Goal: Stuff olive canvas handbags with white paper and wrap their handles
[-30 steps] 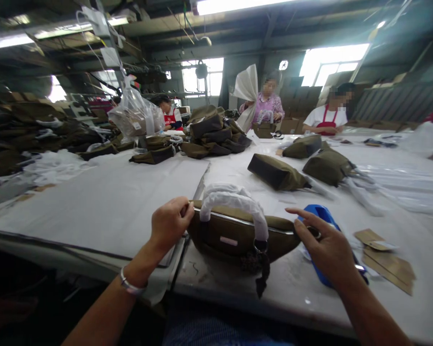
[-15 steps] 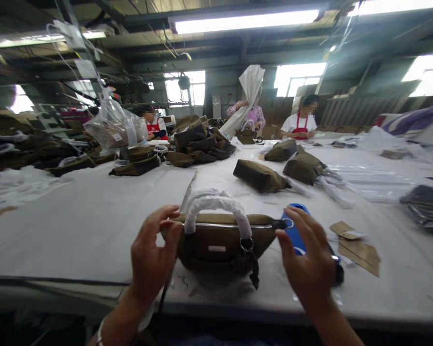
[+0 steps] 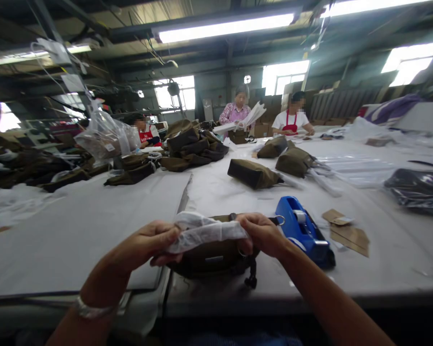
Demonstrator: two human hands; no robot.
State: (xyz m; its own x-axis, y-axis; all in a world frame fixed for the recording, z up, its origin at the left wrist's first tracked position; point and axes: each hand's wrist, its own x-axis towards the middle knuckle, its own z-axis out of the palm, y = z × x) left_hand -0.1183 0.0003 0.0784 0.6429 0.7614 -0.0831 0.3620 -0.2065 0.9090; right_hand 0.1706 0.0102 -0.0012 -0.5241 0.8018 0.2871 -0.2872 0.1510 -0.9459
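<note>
An olive-brown handbag (image 3: 209, 262) sits at the near edge of the white table, with a small label on its front and a dark charm hanging at its right. Its handles (image 3: 212, 234) are wrapped in white paper and lean toward me. My left hand (image 3: 153, 242) pinches the wrapped handle at its left end. My right hand (image 3: 261, 233) has its fingers closed round the right end of the handle, above the charm. The hands and wrapping hide part of the bag's top.
Right of the bag stands a blue tape dispenser (image 3: 303, 233), with brown paper tags (image 3: 348, 235) beyond it. More olive bags (image 3: 254, 173) lie farther back, beside a large pile (image 3: 197, 144). Three people work across the table (image 3: 393, 240).
Both hands have moved inward from the bag's ends and closed on the wrapped handles, which now lean forward. The far person's white sheet has come down. The view has shifted slightly.
</note>
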